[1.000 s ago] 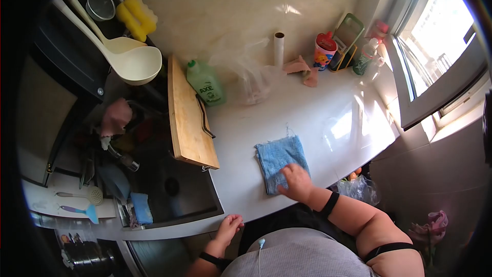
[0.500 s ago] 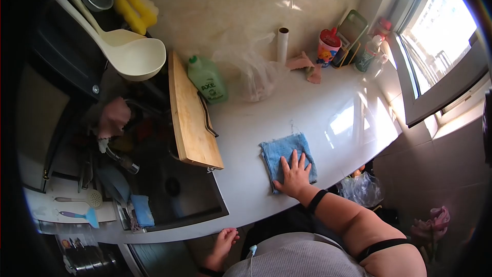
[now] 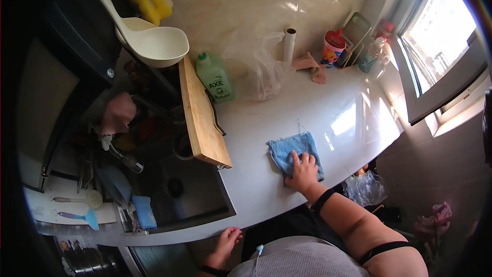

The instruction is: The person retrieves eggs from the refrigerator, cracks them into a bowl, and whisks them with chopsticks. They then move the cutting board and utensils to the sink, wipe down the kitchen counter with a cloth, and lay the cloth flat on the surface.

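A folded blue cloth (image 3: 288,150) lies on the white countertop (image 3: 251,184), its near side wrinkled. My right hand (image 3: 304,172) presses down on it with bent fingers, gripping the fabric; part of the cloth is hidden under the palm. Below the counter's front edge, close to my body, my left hand (image 3: 227,241) is loosely closed with curled fingers. Nothing shows in it.
Left of the cloth, a wooden cutting board (image 3: 200,118) stands on edge beside the dark sink (image 3: 205,195). Behind are a green detergent bottle (image 3: 215,79), a plastic bag (image 3: 264,74) and a white roll (image 3: 289,46). An open window (image 3: 441,92) juts in at right.
My right hand has gone from flat, spread fingers to bent ones, and the cloth has wrinkled beneath it. My left hand stays curled by the counter edge. The view has shifted slightly.
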Available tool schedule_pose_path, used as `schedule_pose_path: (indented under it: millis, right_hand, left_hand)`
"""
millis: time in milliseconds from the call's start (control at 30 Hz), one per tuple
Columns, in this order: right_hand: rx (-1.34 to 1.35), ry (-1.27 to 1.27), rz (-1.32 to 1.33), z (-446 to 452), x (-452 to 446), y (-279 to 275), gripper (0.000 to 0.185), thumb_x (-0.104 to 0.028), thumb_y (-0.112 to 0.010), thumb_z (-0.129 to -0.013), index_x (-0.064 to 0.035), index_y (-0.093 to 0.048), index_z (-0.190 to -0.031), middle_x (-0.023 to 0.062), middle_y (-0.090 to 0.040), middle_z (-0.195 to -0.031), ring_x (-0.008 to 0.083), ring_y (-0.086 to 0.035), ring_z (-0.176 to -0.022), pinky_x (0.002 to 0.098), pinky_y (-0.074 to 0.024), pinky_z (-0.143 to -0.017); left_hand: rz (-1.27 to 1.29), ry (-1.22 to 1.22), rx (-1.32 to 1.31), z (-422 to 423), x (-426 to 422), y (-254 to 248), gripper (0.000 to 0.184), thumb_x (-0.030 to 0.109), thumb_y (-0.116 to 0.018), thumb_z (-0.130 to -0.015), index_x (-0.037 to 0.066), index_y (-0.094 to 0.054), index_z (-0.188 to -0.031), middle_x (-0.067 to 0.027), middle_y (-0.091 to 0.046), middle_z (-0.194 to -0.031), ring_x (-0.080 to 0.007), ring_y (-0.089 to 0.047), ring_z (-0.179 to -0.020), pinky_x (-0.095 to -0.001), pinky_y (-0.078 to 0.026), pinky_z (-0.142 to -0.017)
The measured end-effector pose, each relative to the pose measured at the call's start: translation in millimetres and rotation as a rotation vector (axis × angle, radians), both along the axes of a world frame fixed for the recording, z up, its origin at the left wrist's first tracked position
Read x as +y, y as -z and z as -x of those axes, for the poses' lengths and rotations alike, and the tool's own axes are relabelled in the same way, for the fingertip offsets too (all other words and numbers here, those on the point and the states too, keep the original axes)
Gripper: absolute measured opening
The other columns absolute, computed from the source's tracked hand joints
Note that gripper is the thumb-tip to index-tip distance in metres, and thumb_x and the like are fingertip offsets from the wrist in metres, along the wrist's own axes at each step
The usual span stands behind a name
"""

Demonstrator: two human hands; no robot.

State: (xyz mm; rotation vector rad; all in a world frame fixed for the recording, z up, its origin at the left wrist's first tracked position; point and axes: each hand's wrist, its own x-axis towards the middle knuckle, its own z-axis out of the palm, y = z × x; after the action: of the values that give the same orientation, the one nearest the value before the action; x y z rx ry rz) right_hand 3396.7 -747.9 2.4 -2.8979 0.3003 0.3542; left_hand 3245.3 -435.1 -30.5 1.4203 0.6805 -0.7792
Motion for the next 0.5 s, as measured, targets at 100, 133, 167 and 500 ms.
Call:
schedule_pose_path:
  millis: [100,133,167,500]
  right_hand:
    - [-0.194,0.029,-0.138,-7.0,-24.1,23.7,0.076,-0.018,-0.07,-0.063,-0.0176,-0.038,-0.132,0.0146,-0.046,-0.11,0.0356,-0.045,-0.101,0.0422,-0.0439,-0.083]
    - [-0.284,0.028,-0.146,-9.8,-32.7,31.2,0.07,-0.006,-0.065,-0.063,-0.0198,-0.043,-0.128,0.014,-0.048,-0.101,0.0342,-0.048,-0.094,0.0394,-0.0455,-0.079]
    - [-0.289,0.03,-0.147,-11.6,-34.2,29.3,0.07,-0.006,-0.065,-0.063,-0.0198,-0.043,-0.128,0.014,-0.048,-0.101,0.0342,-0.048,-0.094,0.0394,-0.0455,-0.079]
    - [-0.138,-0.487,-0.422,0.6,117.3,29.1,0.048,-0.015,-0.057,-0.075,-0.0225,-0.05,-0.122,0.018,-0.044,-0.104,0.037,-0.049,-0.093,0.0429,-0.0485,-0.078]
  left_hand:
    - [0.01,0.007,-0.001,1.6,3.3,0.0,0.019,0.021,-0.055,-0.09,0.007,-0.053,-0.102,-0.002,-0.059,-0.094,-0.0086,-0.056,-0.08,-0.02,-0.044,-0.065]
    - [0.012,0.003,0.0,3.1,4.6,-3.5,0.019,0.021,-0.055,-0.09,0.007,-0.053,-0.102,-0.0021,-0.059,-0.094,-0.0088,-0.057,-0.08,-0.0203,-0.044,-0.065]
    - [0.013,0.0,-0.001,2.4,7.2,-5.8,0.019,0.021,-0.055,-0.09,0.007,-0.053,-0.102,-0.0022,-0.06,-0.094,-0.009,-0.057,-0.08,-0.0205,-0.044,-0.065]
    - [-0.001,0.008,-0.035,33.5,50.0,42.9,0.018,0.02,-0.055,-0.09,0.006,-0.053,-0.101,-0.0033,-0.06,-0.094,-0.0094,-0.058,-0.079,-0.0204,-0.044,-0.064]
